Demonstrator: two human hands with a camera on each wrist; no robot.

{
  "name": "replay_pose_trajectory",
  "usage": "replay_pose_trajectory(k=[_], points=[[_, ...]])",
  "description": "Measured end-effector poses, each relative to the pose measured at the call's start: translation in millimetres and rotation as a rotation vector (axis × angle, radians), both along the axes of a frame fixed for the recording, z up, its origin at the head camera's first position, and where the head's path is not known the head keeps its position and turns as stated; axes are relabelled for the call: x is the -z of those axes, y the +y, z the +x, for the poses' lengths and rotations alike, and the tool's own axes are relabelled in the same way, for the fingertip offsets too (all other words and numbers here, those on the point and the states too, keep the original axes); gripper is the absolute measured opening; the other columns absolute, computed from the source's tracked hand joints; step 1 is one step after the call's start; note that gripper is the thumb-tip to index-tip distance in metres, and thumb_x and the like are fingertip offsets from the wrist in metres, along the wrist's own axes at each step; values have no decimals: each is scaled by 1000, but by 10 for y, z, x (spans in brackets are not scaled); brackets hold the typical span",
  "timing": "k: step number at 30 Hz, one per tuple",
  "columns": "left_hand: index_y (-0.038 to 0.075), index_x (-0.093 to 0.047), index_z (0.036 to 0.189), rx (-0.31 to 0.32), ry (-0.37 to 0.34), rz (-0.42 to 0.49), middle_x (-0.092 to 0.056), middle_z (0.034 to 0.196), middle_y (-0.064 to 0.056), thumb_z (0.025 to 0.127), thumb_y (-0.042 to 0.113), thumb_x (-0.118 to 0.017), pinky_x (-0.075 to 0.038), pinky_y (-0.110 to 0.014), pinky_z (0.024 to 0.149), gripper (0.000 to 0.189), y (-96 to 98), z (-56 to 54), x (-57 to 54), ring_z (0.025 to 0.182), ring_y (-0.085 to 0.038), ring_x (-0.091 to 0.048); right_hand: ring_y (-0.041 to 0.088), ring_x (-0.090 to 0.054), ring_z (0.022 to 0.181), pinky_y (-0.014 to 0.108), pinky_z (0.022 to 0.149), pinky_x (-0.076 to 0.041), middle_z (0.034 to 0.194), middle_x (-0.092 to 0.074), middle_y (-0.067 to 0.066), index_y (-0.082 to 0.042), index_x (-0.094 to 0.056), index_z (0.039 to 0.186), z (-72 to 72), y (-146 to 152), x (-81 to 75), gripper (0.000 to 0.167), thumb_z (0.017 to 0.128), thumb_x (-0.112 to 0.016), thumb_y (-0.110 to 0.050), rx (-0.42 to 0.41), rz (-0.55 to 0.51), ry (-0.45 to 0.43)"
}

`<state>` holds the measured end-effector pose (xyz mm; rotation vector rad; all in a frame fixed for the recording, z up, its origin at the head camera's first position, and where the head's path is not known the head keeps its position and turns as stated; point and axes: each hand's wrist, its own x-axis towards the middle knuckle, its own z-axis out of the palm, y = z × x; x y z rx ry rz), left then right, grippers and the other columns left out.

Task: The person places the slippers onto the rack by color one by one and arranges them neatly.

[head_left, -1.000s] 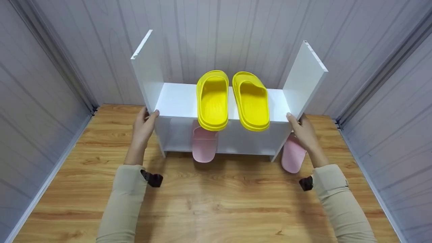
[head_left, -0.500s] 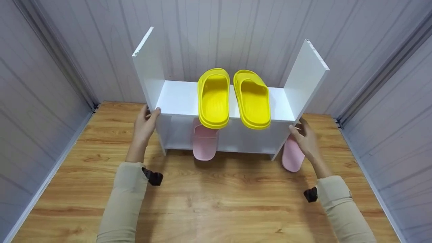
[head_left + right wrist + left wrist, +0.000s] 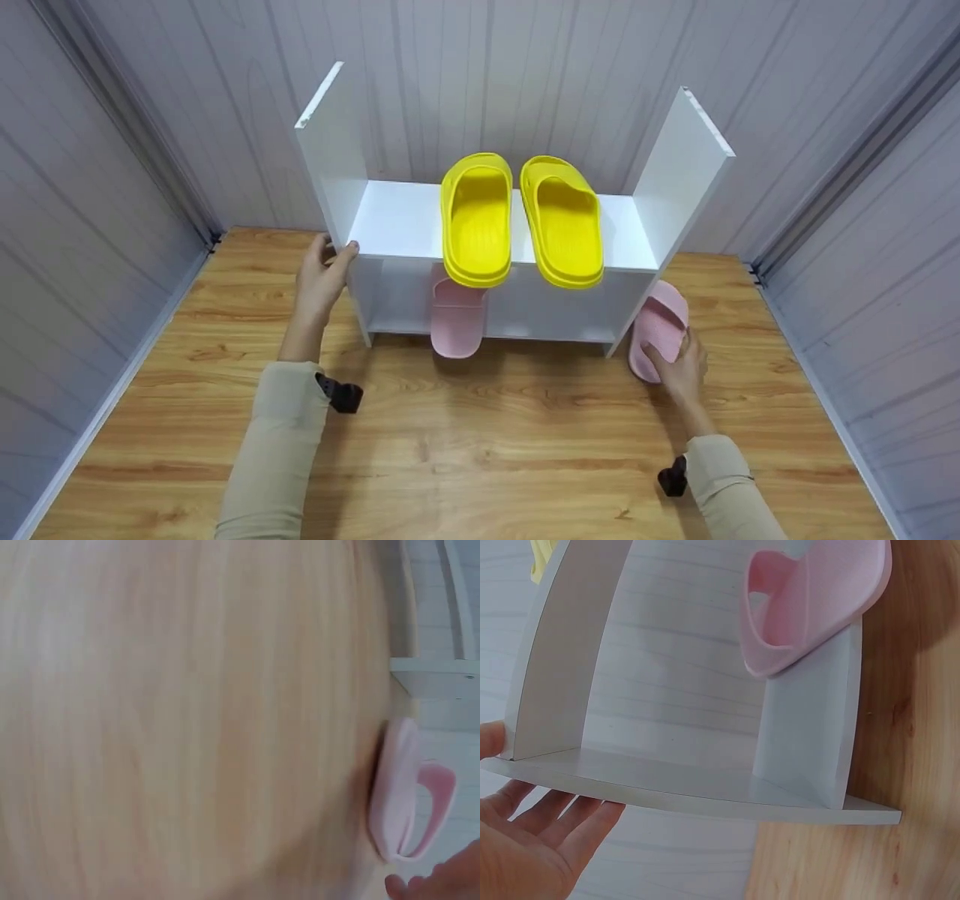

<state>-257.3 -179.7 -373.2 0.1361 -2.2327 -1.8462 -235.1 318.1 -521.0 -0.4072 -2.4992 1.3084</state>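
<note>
A white shelf rack (image 3: 397, 217) stands on the wood floor by the back wall. My left hand (image 3: 319, 285) grips its left side panel, with the thumb at the front edge and the fingers outside, as the left wrist view also shows. Two yellow slippers, left (image 3: 480, 232) and right (image 3: 568, 236), sit on the upper shelf, toes to the wall. One pink slipper (image 3: 457, 330) lies on the lower shelf, its heel jutting out. Its pink mate (image 3: 658, 330) lies on the floor right of the rack. Over that one's heel half is my right hand (image 3: 682, 371), thumb and fingers spread.
Grey panelled walls enclose the floor at the back (image 3: 427, 82), left (image 3: 82, 247) and right (image 3: 870, 285). The rack's side panels (image 3: 686, 172) rise well above the upper shelf. Wood floor (image 3: 480, 450) extends in front of the rack.
My right hand has left the rack's right side panel and moved down to the pink slipper on the floor. The left hand has stayed on the rack.
</note>
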Motion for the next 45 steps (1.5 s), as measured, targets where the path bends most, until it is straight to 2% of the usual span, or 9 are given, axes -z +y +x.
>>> replay_pose_trajectory(k=[7, 11, 15, 20, 22, 26, 34, 41, 45], points=[[-2, -43, 120, -6, 22, -15, -45, 117, -22, 88, 24, -52, -42, -41, 81, 42, 2, -14, 5, 103, -31, -47, 46, -25, 116, 52, 94, -17, 130, -31, 27, 0, -17, 137, -42, -81, 137, 91, 71, -70, -36, 102, 84, -107], [-2, -43, 121, -7, 12, -13, -45, 118, -21, 88, 25, -51, -41, -40, 83, 42, -10, -9, 8, 103, -30, -46, 47, -20, 118, 54, 92, -16, 131, -29, 27, -8, -8, 139, -56, -126, 161, 101, 68, -69, -45, 136, 89, -197], [-3, -41, 122, 0, -2, 10, -43, 120, -22, 89, 22, -51, -40, -41, 85, 43, 16, 55, -57, 106, -31, -44, 45, -18, 119, 54, 92, -15, 131, -26, 29, -11, -2, 140, -67, -164, 155, 106, 66, -70, -48, 162, 106, -244], [-1, -40, 122, 11, -18, 8, -43, 121, -22, 89, 24, -51, -41, -41, 83, 43, 19, 74, -73, 105, -30, -45, 45, -16, 119, 54, 93, -13, 129, -25, 31, -8, -1, 138, -90, -195, 108, 107, 66, -70, -46, 195, 113, -280], [0, -41, 122, 13, -15, -8, -44, 121, -20, 88, 27, -52, -42, -40, 81, 45, -8, 24, -4, 104, -28, -46, 45, -15, 120, 54, 93, -13, 129, -24, 31, -7, 0, 138, -100, -201, 90, 108, 66, -70, -46, 203, 117, -301], [0, -41, 122, 9, -10, -3, -44, 121, -20, 88, 27, -52, -42, -41, 80, 44, -8, 5, 12, 104, -28, -45, 45, -14, 120, 54, 94, -12, 130, -21, 32, -7, 4, 138, -124, -202, 70, 111, 66, -70, -47, 205, 133, -339], [0, -42, 122, 6, -4, 14, -45, 119, -20, 88, 25, -52, -42, -43, 81, 43, -12, 0, 8, 103, -28, -46, 45, -19, 117, 54, 92, -16, 126, -24, 32, -8, 3, 137, -153, -187, 77, 106, 67, -70, -39, 217, 137, -337], [-1, -41, 122, 13, 1, 25, -44, 119, -22, 88, 24, -53, -41, -45, 82, 43, -21, -4, 17, 104, -30, -45, 47, -25, 113, 55, 90, -21, 123, -27, 33, -7, -3, 137, -129, -129, 91, 99, 67, -69, -30, 231, 120, -280], [-1, -42, 120, 9, 11, 18, -45, 118, -22, 88, 23, -53, -41, -45, 82, 42, -22, -5, 25, 104, -30, -46, 48, -25, 112, 55, 89, -23, 123, -26, 34, -4, -2, 137, -99, -44, 82, 98, 68, -69, -26, 203, 104, -244]])
